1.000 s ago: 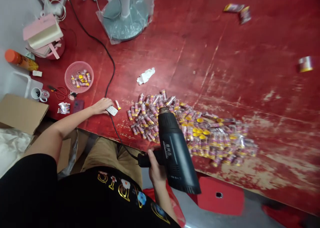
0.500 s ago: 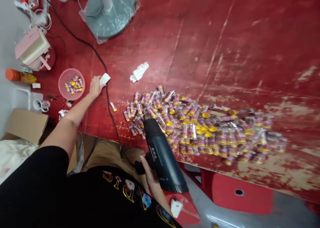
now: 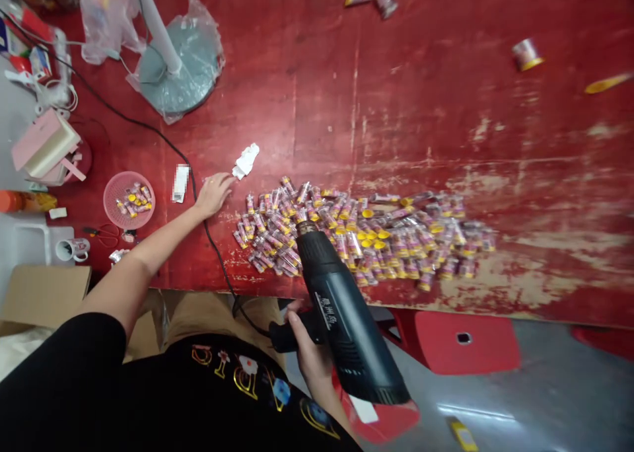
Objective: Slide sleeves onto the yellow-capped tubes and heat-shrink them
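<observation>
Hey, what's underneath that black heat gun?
Around the front of the heat gun, yellow-ended tubes show on the red table, whose edge passes beneath the gun's body. Anything directly under it is covered, so I can't tell.

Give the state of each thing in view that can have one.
Heat gun, gripped by right hand; on or off unclear
Tissue, crumpled
Left hand, open beside tissue
Wrapped tubes, mostly heaped
Pink basket, partly filled
Power cord, slack
Pedestal base, plastic-covered
Orange-topped bottle, capped
</observation>
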The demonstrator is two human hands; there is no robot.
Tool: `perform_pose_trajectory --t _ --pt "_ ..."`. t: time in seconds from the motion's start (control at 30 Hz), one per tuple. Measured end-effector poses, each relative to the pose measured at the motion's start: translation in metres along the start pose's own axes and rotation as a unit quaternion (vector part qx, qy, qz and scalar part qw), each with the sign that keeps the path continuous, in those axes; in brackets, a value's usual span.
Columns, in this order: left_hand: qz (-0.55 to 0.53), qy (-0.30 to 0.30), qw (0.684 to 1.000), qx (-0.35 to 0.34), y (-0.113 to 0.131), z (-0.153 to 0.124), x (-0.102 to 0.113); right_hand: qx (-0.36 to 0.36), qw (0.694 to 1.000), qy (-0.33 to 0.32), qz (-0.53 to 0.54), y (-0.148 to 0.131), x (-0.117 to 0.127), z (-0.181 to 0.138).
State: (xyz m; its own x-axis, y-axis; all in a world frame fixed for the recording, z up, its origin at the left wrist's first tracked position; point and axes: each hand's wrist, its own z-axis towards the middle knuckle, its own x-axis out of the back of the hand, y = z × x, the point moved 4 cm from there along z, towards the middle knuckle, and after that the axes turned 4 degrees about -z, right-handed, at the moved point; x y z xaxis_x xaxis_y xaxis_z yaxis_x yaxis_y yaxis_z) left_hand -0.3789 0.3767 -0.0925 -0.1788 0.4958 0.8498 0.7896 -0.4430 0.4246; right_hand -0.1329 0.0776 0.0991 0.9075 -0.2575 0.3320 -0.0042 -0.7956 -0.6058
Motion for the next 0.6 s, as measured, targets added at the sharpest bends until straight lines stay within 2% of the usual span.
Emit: perform_pose_trajectory --t 0.07,0.13,0.17,0.23,0.3,0.37,0.5,0.6 --pt "-0.018 -0.018 0.999 -0.04 0.01 0.03 -0.004 -0.039 0.999 0.016 0.013 -0.002 -0.011 -0.008" --pt "-0.027 -0.062 0.997 -0.042 0.008 0.06 -0.01 -0.079 0.996 0.017 0.044 -0.002 -0.026 -0.015" --pt "-0.031 -0.063 0.997 -0.013 0.0 0.072 -0.011 -0.088 0.994 0.021 0.059 -0.001 -0.034 -0.016" --pt "-0.039 -0.028 0.996 0.076 -0.025 0.086 -0.006 -0.086 0.992 0.047 0.08 0.001 -0.046 -0.015" --pt "-0.046 0.024 0.988 0.144 -0.052 0.084 0.004 -0.076 0.988 0.089 0.098 0.003 -0.052 -0.008" --pt "-0.045 0.046 0.988 0.143 -0.066 0.068 0.011 -0.067 0.984 0.124 0.113 0.005 -0.054 0.006" --pt "-0.029 0.042 0.995 0.089 -0.06 0.029 0.004 -0.05 0.976 0.174 0.123 -0.001 -0.054 0.039" --pt "-0.015 0.065 0.99 0.121 -0.05 0.017 -0.016 -0.055 0.964 0.161 0.205 -0.015 -0.063 0.054"
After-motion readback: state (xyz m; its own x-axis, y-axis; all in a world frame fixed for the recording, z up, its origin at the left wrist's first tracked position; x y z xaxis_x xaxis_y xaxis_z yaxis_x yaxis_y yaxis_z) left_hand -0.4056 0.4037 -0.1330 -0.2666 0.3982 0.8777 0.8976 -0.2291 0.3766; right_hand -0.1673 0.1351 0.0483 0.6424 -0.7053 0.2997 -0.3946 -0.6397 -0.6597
